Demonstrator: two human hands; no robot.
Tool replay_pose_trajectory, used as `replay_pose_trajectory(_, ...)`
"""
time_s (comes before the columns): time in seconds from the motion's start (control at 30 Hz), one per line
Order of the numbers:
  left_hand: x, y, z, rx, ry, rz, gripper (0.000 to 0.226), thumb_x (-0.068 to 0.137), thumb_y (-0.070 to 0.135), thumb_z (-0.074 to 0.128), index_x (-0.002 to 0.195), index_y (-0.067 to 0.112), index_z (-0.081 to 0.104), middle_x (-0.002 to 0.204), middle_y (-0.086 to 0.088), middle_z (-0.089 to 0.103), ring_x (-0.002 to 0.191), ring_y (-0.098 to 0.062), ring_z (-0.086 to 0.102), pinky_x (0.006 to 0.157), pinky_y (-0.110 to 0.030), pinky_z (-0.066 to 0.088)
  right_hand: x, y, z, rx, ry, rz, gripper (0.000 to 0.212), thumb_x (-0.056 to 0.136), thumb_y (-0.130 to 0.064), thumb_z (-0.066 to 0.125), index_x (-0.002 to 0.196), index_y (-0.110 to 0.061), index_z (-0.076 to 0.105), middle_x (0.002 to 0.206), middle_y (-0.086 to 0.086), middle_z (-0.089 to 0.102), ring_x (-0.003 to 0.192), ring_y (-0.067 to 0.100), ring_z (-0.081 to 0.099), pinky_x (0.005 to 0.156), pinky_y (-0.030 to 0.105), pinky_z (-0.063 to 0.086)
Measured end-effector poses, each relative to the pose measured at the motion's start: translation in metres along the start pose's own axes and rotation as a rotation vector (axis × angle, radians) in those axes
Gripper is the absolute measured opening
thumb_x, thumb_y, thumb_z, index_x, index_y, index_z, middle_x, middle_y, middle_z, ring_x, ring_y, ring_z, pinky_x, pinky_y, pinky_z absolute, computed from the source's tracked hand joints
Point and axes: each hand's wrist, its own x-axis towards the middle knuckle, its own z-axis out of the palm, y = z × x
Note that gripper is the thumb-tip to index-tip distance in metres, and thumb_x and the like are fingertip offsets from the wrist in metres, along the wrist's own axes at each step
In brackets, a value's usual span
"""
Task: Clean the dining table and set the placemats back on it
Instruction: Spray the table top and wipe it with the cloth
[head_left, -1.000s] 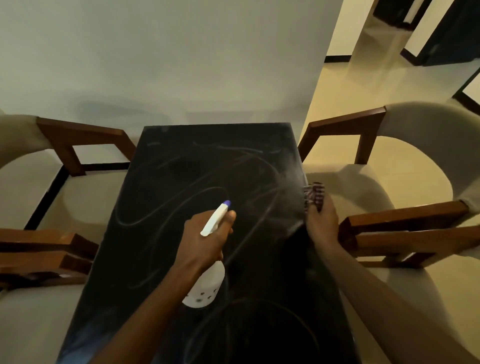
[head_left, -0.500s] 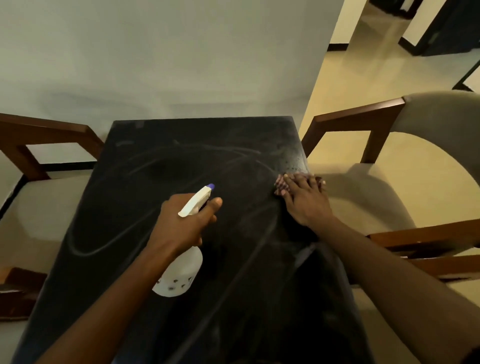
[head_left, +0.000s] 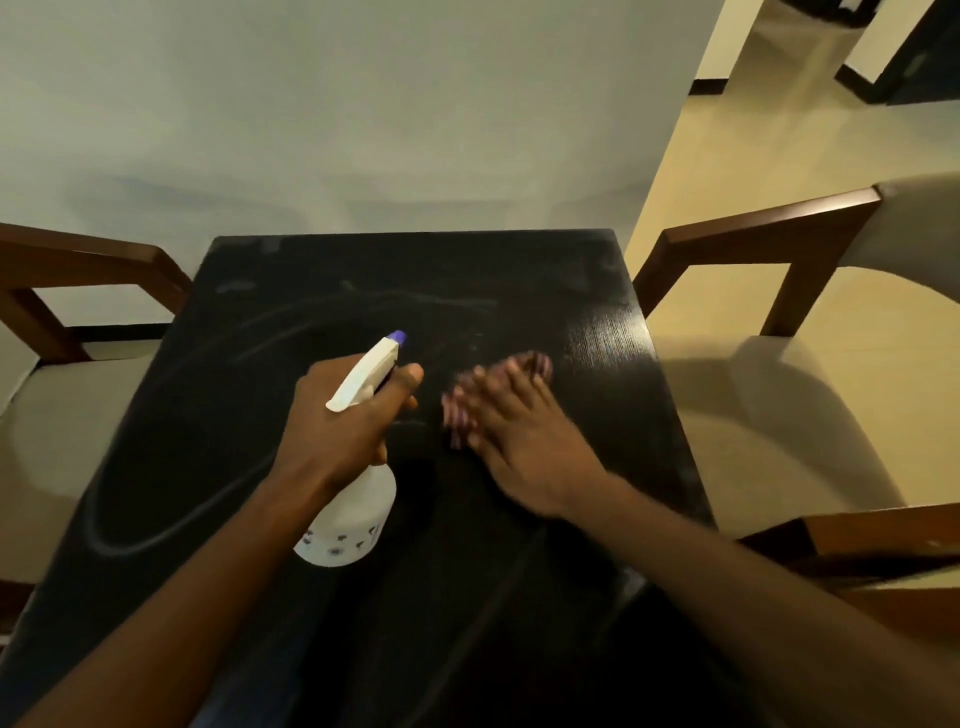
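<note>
The black dining table (head_left: 260, 389) runs away from me to the white wall, with pale wipe streaks on its left and far parts. My left hand (head_left: 343, 421) grips a white spray bottle (head_left: 353, 519) with a purple nozzle tip, held above the table's middle and pointing away. Just right of it, my right hand (head_left: 519, 441) lies flat, fingers spread, pressing a checked red-and-white cloth (head_left: 460, 410) onto the tabletop; the hand is motion-blurred. No placemats are in view.
Wooden armchairs with beige cushions flank the table: one on the left (head_left: 78, 415), one on the right (head_left: 779, 405), and another armrest at the near right (head_left: 883, 535). The white wall (head_left: 363, 130) closes the far end. Tiled floor (head_left: 779, 130) opens at the upper right.
My right hand with the cloth has swept from the table's right edge leftward toward the middle, close to the bottle. The view has moved forward along the table. The left hand keeps the bottle.
</note>
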Motion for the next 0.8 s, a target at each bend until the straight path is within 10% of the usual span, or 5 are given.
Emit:
replay_pose_trajectory(0.2,-0.002,-0.008,0.003,0.034,0.032,0.039,0.013,0.095,0.032,0.071,0.095,0.018,0.071,0.085,-0.006,0.074,0.052,-0.013,0.064,0.049,-0.023,0.051,-0.087,0.057,-0.006,-0.090,0.022,0.107,0.061,0.106,-0.062,0.013,0.163,-0.045,-0.001,0.173,-0.013,-0.006,0.159,0.014,-0.016,0.130,0.045,0.004)
replay_pose_trajectory(0.47,0.002,-0.008,0.004,0.044,0.041,0.027,0.010,0.095,0.029,0.071,0.094,0.019,0.070,0.085,-0.007,0.073,0.054,-0.015,0.065,0.048,-0.020,0.050,0.123,0.113,-0.041,0.036,0.055,0.504,0.065,0.105,-0.059,0.018,0.165,-0.036,0.005,0.174,0.001,-0.002,0.159,0.034,-0.010,0.127,0.057,-0.004)
replay_pose_trajectory(0.8,0.012,-0.012,-0.002,-0.051,0.072,-0.066,0.006,0.094,0.026,0.072,0.097,0.027,0.067,0.088,-0.010,0.076,0.048,-0.012,0.060,0.050,-0.029,0.050,-0.009,-0.026,0.011,0.008,-0.076,-0.221,0.060,0.108,-0.058,0.022,0.163,-0.044,0.002,0.173,-0.010,-0.005,0.159,0.017,-0.017,0.128,0.043,-0.009)
